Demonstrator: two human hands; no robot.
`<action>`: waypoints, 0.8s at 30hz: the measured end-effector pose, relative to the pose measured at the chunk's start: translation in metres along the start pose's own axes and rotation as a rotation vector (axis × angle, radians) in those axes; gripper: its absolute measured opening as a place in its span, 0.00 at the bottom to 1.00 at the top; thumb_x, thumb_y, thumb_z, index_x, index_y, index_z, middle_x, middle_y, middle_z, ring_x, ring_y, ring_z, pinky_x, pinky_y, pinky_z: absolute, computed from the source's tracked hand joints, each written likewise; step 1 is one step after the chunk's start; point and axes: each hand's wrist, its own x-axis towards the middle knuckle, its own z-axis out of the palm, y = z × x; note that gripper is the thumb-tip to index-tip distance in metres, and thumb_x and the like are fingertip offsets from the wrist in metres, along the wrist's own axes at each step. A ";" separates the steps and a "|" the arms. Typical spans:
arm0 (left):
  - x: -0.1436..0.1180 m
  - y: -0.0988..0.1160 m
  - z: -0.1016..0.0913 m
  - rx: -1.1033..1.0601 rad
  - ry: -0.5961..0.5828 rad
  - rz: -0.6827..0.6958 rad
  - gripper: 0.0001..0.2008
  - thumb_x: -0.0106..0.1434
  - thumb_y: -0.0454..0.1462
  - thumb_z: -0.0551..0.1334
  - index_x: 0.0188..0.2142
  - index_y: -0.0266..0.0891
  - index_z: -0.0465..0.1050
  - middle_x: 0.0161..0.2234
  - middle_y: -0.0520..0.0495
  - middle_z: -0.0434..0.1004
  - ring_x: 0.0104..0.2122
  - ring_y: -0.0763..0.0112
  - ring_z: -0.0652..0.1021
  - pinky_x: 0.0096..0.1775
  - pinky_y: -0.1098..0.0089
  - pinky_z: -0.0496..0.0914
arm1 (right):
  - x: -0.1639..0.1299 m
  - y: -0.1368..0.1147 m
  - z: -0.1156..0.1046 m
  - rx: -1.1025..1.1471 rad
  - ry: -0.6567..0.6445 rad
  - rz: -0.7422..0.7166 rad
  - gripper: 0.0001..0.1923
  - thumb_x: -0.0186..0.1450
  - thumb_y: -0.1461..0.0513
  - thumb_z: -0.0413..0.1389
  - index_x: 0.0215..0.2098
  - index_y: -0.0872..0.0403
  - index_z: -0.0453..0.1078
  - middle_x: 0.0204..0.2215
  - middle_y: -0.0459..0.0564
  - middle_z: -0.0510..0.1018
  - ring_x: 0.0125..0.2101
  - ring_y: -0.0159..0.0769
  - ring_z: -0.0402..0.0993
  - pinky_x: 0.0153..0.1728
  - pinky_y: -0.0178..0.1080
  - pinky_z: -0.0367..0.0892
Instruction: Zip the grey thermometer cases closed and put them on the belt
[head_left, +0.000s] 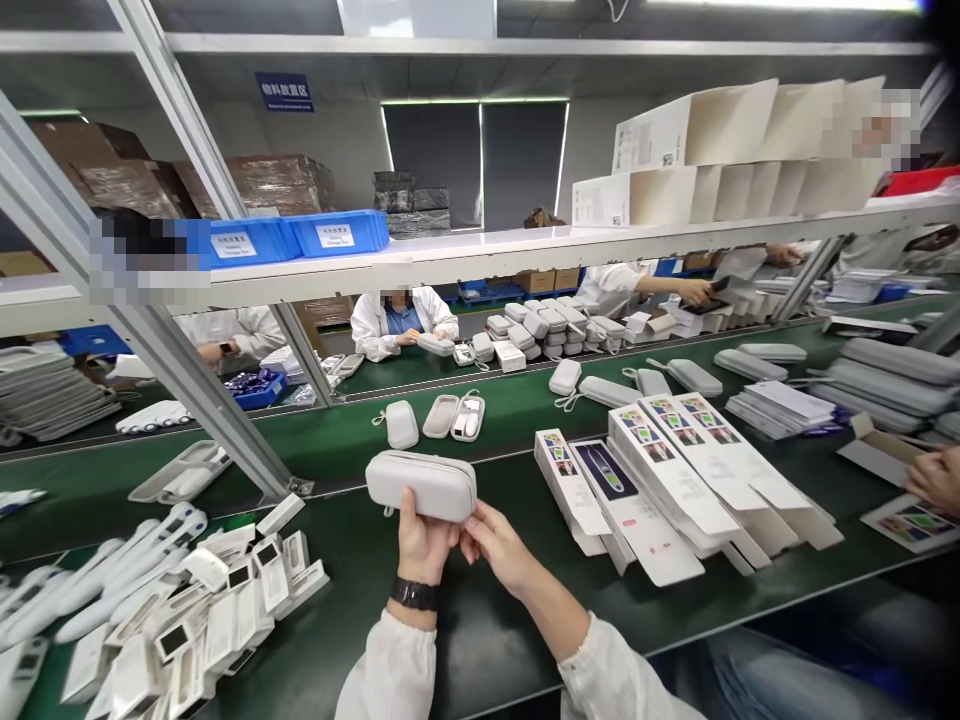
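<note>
Above the green table (pixel 480 640), right in the middle, I hold up a gray zip case (pixel 421 485) with both hands. My left hand (pixel 421 545) is under it, with the fingers curled up around its bottom and the thumb on the front. A black watch (pixel 414 594) sits on that wrist. My right hand (pixel 496 545) is just beside it, partly open, and its fingertips touch the lower right end of the case. Both arms come up from the bottom edge in white sleeves. The case lies flat on its long side and looks zipped shut.

To my left I see a big pile of white gadgets (pixel 187 610) on the table. To my right lie long printed boxes (pixel 675 470), fanned out and leaning on each other. Past my hands, on the next green strip, sit a shut case (pixel 401 424) and an open case (pixel 454 416). A slanted metal post (pixel 187 370) stands between me and the left side. Across the line, people in white coats (pixel 397 322) work at the table. Another person's hand (pixel 937 478) shows at the far right.
</note>
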 end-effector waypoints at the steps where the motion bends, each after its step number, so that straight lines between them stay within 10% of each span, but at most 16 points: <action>1: -0.005 0.000 0.001 -0.005 0.006 0.043 0.28 0.56 0.56 0.67 0.45 0.37 0.75 0.29 0.45 0.81 0.17 0.66 0.75 0.15 0.69 0.70 | -0.003 0.001 0.003 0.027 -0.021 0.012 0.17 0.68 0.50 0.57 0.36 0.57 0.68 0.25 0.47 0.75 0.18 0.25 0.62 0.21 0.32 0.52; 9: -0.022 0.009 -0.004 -0.067 0.074 0.287 0.31 0.60 0.50 0.68 0.60 0.47 0.68 0.55 0.44 0.77 0.55 0.58 0.76 0.54 0.64 0.71 | -0.022 0.009 0.021 0.172 0.137 0.114 0.17 0.64 0.53 0.61 0.28 0.56 0.65 0.19 0.41 0.69 0.15 0.21 0.56 0.17 0.30 0.47; 17: -0.036 0.023 0.000 0.030 -0.061 0.128 0.38 0.55 0.55 0.69 0.63 0.51 0.63 0.46 0.45 0.80 0.26 0.63 0.80 0.11 0.72 0.68 | -0.014 0.019 0.043 0.131 0.083 0.076 0.16 0.64 0.52 0.60 0.41 0.54 0.64 0.22 0.40 0.73 0.12 0.20 0.52 0.15 0.29 0.47; 24: -0.036 0.017 0.003 0.062 -0.053 0.140 0.40 0.56 0.55 0.69 0.64 0.50 0.60 0.43 0.44 0.80 0.20 0.69 0.76 0.12 0.73 0.69 | -0.015 0.018 0.039 0.150 0.079 0.061 0.19 0.66 0.48 0.58 0.33 0.56 0.68 0.18 0.41 0.71 0.12 0.19 0.50 0.16 0.30 0.47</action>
